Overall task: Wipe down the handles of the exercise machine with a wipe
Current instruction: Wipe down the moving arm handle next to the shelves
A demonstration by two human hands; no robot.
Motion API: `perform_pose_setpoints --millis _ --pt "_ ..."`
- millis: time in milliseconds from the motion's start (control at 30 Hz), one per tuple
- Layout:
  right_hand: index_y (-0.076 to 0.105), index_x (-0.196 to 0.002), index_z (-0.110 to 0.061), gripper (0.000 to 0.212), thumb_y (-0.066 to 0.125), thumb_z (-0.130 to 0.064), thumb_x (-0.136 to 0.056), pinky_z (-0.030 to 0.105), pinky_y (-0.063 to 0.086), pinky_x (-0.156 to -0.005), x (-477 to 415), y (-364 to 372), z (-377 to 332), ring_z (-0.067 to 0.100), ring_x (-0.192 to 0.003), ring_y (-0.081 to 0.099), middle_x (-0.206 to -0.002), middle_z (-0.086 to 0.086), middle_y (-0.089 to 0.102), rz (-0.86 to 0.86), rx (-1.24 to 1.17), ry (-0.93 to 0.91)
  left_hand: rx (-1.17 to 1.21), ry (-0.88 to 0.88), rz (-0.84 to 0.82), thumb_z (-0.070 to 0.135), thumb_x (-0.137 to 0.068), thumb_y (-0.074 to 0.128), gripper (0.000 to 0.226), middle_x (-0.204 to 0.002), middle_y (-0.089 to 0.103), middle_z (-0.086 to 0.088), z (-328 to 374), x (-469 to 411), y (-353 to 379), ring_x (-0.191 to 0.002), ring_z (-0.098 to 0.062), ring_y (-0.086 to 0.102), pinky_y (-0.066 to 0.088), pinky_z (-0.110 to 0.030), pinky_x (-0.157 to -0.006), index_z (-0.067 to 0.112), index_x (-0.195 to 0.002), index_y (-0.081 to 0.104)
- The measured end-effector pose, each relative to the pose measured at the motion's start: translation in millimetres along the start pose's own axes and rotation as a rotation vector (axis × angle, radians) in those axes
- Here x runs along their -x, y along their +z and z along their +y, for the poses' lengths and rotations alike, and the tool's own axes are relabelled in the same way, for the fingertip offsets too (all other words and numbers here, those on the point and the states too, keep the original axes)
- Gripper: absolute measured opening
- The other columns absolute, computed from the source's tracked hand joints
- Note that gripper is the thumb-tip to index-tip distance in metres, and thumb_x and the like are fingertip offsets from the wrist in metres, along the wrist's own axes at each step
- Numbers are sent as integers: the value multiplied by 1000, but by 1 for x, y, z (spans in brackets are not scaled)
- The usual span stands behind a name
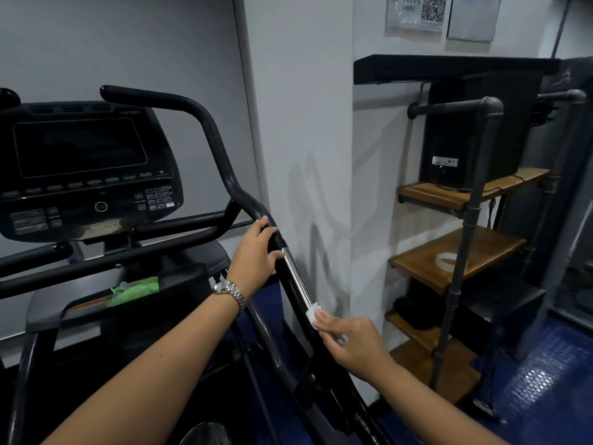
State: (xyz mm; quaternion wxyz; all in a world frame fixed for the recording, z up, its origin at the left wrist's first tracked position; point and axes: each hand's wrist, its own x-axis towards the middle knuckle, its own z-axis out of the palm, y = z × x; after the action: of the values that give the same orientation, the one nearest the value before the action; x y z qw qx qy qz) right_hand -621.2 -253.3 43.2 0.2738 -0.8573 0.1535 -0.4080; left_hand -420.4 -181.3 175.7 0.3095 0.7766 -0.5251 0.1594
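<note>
The exercise machine's black right handle [221, 155] rises beside the console and runs down into a side rail with a shiny metal strip [296, 277]. My left hand [255, 255], with a metal watch on the wrist, grips the rail just above that strip. Lower down, my right hand [353, 345] presses a small white wipe [312, 314] against the bottom end of the metal strip. A green pack of wipes [134, 290] lies on the machine's tray.
The dark console [80, 168] stands at the left. A white wall corner [305, 155] runs close along the rail. A pipe-frame shelf [462, 252] with wooden boards, a black speaker and a tape roll stands at the right on blue flooring.
</note>
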Motion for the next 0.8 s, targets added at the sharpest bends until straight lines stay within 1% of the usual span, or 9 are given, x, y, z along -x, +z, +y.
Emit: perform_pose_setpoints --millis 133,167,267,367,467,567,667,700,800 --pt "74 -103 -19 26 64 -16 -80 31 59 -70 -29 -1 -11 8 -86 71 -108 -9 71 11 134 -127 -4 8 19 24 -83 70 55 -148 35 -3 0 -1 -3 -135 -18 36 35 -30 -106 11 -133 50" --pt "74 -106 -19 27 62 -18 -81 33 59 -69 -43 1 -16 12 -84 72 -108 -7 71 7 148 -124 -7 9 18 25 -82 71 55 -147 37 -3 -1 -2 -4 -134 -18 38 34 -30 -105 11 -132 52" --pt "71 -113 -21 30 58 -15 -87 39 58 -73 -86 3 -32 23 -84 72 -112 -3 70 -25 159 -102 -17 19 6 25 -81 72 52 -143 42 -2 -1 -4 -9 -132 -16 40 33 -29 -105 12 -129 56" --pt "66 -121 -22 34 56 -12 -90 38 55 -81 -105 1 -42 21 -88 71 -121 -4 66 -82 171 -81 -30 33 -7 21 -86 66 44 -143 43 0 -4 -5 -13 -131 -16 42 36 -35 -106 14 -128 57" --pt "65 -123 -20 32 57 -14 -92 31 55 -84 -90 -2 -32 17 -88 71 -127 -6 61 -128 158 -99 -54 48 -38 20 -86 66 44 -144 43 1 -8 -7 -16 -131 -15 42 35 -34 -105 16 -129 57" --pt "67 -119 -20 32 62 -15 -88 34 58 -80 -56 -5 -13 18 -87 72 -121 -4 64 -171 183 -156 -57 51 -58 22 -84 69 49 -144 42 0 -7 -8 -16 -132 -16 41 35 -34 -106 15 -130 56" --pt "69 -116 -19 32 65 -13 -84 28 57 -81 -19 -14 0 14 -89 71 -115 -3 67 -199 195 -178 -57 50 -54 21 -83 69 50 -144 42 0 -6 -6 -15 -132 -17 41 35 -34 -107 14 -131 55" --pt "70 -114 -19 32 66 -12 -83 26 57 -78 -8 -16 1 14 -87 71 -114 -3 67 -203 192 -183 -59 50 -51 21 -83 69 50 -144 42 -1 -5 -5 -15 -131 -17 41 35 -34 -107 14 -131 55" --pt "70 -113 -22 34 66 -11 -81 32 59 -68 10 -16 7 19 -79 72 -108 -4 70 -204 175 -153 -70 49 -56 20 -84 69 51 -144 42 -1 -4 -6 -15 -132 -16 41 34 -32 -107 13 -132 54"
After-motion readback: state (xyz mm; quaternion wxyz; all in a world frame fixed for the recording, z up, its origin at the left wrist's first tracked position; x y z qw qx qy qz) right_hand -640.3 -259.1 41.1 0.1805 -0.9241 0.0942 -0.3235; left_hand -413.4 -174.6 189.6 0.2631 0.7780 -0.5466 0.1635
